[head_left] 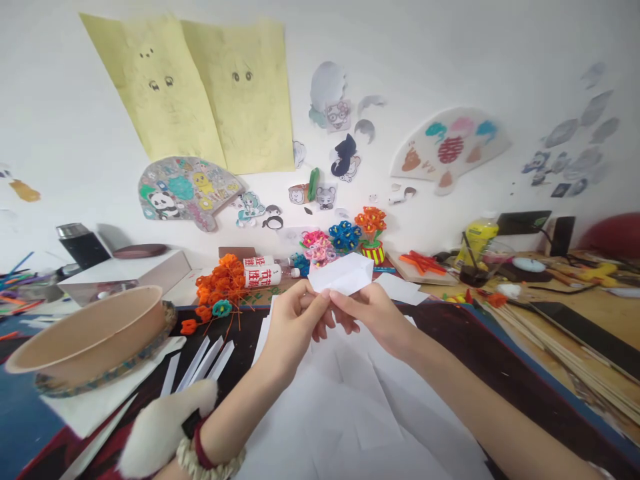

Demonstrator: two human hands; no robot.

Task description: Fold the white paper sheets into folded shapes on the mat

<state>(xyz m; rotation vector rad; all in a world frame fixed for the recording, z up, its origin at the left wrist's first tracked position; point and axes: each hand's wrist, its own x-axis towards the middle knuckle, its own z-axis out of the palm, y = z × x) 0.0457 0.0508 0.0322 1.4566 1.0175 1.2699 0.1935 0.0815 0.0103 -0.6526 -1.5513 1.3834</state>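
A small folded piece of white paper (343, 273) is held up in the middle of the view, above the table. My left hand (300, 313) pinches its lower left edge between thumb and fingers. At the lower right edge, my right hand (367, 310) grips the same piece, its thumb close to the left thumb. Below both hands lie overlapping white sheets (345, 400). Another small white piece (400, 289) rests behind the right hand.
Left of my hands are folded white strips (200, 363), a round beige basin (90, 327) and orange craft flowers (220, 287). A drink bottle (477, 240), a dark cup (474, 270), a black flat object (590, 333) and thin sticks (555, 353) are at right.
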